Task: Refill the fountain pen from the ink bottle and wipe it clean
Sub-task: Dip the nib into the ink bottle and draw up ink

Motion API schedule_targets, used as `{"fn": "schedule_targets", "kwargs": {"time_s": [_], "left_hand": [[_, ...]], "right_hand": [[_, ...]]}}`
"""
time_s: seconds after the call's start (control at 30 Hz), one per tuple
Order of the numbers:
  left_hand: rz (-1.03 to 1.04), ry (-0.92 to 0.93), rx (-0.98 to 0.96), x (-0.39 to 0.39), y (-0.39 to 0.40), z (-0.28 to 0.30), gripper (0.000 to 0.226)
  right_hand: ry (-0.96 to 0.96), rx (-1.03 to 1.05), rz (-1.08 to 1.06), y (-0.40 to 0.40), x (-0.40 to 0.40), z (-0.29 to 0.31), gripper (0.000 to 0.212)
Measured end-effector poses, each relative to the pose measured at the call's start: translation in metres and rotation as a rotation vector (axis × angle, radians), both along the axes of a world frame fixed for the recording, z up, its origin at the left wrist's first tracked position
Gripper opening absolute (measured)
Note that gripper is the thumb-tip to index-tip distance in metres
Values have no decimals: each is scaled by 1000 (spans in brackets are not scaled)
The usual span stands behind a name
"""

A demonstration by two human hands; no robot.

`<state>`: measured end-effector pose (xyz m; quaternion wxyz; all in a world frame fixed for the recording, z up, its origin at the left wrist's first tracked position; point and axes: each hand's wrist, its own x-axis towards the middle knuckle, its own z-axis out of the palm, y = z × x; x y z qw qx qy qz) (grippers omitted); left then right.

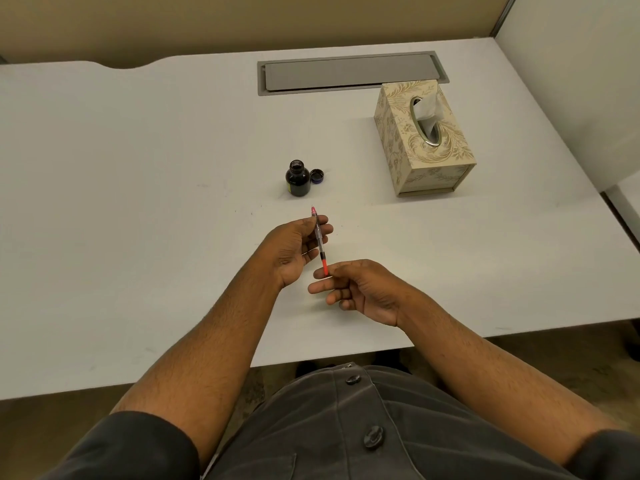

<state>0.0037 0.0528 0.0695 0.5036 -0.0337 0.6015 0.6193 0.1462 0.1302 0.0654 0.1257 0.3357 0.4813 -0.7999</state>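
Nearest, the right hand point(360, 289) pinched the red rear end of the fountain pen point(320, 242) between thumb and fingertips, probably to turn or pull the filling part there. A little farther, the left hand point(298, 249) held the clear barrel with curled fingers, so that the nib pointed away, toward the ink bottle point(297, 179). The pen was above the white desk point(138, 202), not resting on it. The bottle stood open just beyond the nib, and its cap point(317, 176) lay beside it on the right. Farther right, the tissue box point(424, 140) waited with one tissue point(427, 109) sticking up, likely ready for wiping.
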Motion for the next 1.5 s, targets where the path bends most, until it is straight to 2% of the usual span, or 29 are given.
{"fn": "schedule_targets", "kwargs": {"time_s": [0.37, 0.7, 0.97, 1.17, 1.5], "left_hand": [[3, -15, 7, 4, 2, -1, 21], [3, -12, -11, 4, 3, 0, 22], [-10, -15, 15, 0, 4, -3, 22], [-27, -12, 8, 0, 2, -4, 22], [-43, 128, -13, -12, -8, -3, 22]], "right_hand": [[-13, 69, 51, 1, -2, -1, 25], [-21, 144, 30, 0, -3, -2, 8], [-29, 55, 48, 0, -4, 1, 27], [-29, 90, 44, 0, -6, 2, 22], [-1, 78, -149, -9, -14, 1, 17]]}}
